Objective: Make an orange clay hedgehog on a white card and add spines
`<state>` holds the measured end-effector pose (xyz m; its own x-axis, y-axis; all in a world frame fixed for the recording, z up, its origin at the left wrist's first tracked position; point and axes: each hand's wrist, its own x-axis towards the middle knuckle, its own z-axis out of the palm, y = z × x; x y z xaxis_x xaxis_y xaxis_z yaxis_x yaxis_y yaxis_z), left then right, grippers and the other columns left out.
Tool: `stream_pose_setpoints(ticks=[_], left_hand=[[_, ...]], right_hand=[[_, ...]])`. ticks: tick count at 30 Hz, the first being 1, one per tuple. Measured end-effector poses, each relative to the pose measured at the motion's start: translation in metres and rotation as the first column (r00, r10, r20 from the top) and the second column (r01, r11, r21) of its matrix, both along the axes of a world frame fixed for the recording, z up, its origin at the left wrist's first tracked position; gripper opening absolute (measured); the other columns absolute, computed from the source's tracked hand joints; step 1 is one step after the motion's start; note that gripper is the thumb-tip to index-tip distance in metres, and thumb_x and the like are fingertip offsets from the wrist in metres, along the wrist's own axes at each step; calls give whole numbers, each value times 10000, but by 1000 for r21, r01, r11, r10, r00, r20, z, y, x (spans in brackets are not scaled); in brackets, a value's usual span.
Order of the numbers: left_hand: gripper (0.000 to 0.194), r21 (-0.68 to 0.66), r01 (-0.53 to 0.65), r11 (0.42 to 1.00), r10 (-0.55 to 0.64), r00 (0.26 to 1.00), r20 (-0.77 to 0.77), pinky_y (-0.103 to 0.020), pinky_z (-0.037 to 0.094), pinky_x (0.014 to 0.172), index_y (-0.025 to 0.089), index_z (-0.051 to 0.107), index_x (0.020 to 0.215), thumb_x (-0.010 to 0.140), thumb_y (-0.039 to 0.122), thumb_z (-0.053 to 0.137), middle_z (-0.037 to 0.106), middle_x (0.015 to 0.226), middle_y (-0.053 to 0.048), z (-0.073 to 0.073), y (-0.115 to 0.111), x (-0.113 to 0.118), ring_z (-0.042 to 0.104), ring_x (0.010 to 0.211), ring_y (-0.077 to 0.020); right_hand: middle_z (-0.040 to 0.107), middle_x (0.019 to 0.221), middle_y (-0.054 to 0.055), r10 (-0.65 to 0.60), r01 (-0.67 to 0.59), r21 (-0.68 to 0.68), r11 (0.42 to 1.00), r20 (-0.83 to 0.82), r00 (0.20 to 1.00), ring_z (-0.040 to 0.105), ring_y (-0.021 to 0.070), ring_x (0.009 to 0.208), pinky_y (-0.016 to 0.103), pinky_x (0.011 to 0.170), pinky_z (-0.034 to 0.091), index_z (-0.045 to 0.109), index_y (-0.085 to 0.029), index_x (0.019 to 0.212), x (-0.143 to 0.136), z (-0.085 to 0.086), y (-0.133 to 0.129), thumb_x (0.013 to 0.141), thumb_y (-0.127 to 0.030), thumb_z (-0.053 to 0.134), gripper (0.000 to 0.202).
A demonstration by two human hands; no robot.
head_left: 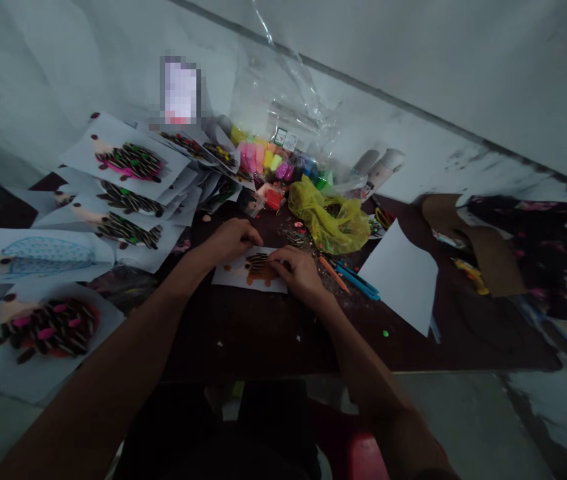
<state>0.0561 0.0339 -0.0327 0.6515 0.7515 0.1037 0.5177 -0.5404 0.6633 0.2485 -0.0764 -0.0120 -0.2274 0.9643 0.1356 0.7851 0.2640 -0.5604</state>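
Observation:
On the dark table lies a small sheet of white paper [222, 277] bearing a hedgehog figure [258, 268] with a brown body and dark striped seeds on its back. My left hand [233, 238] rests at the sheet's upper left edge, its fingers bent down and a gap showing beside the thumb. Over the hedgehog's right side, my right hand [302, 270] is closed in a pinch, fingertips against the seeds. Whatever sits between those fingertips is too small to make out. Loose striped seeds [297, 235] are scattered just beyond my right hand.
Finished-looking hedgehog pictures [130, 163] are piled at the left. Behind my hands are a clear bag of coloured clay [283, 163] and a yellow plastic bag [330, 220]. An orange pencil [334, 273], a blue cutter [358, 280] and white paper [403, 277] lie at the right.

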Motion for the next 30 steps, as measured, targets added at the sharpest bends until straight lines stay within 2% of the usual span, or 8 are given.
stream_pose_setpoints(ticks=[10,24,30], left_hand=[[303,18,6,1000,-6,1000,7,-274,490,838,223,826,911,789,89,584,770,922,-35,-1,-1,0,662,856,-175],[284,16,8,1000,-8,1000,8,-294,490,895,232,823,894,780,100,599,767,909,-29,-3,1,0,651,872,-183],[289,35,23,999,-23,1000,-14,-287,487,879,239,823,912,786,106,600,750,916,-34,-5,3,-1,641,857,-176]], right_hand=[[691,942,41,2,-3,10,1000,70,998,624,171,827,261,741,416,743,-215,998,-4,1,-2,963,-197,592,155],[658,918,52,-3,5,-8,1000,224,975,602,182,815,264,702,398,746,-232,993,-12,4,-2,1021,-272,492,259],[677,939,39,-55,57,-2,998,193,980,615,176,822,262,696,399,744,-243,962,-13,7,-6,984,-264,563,184]])
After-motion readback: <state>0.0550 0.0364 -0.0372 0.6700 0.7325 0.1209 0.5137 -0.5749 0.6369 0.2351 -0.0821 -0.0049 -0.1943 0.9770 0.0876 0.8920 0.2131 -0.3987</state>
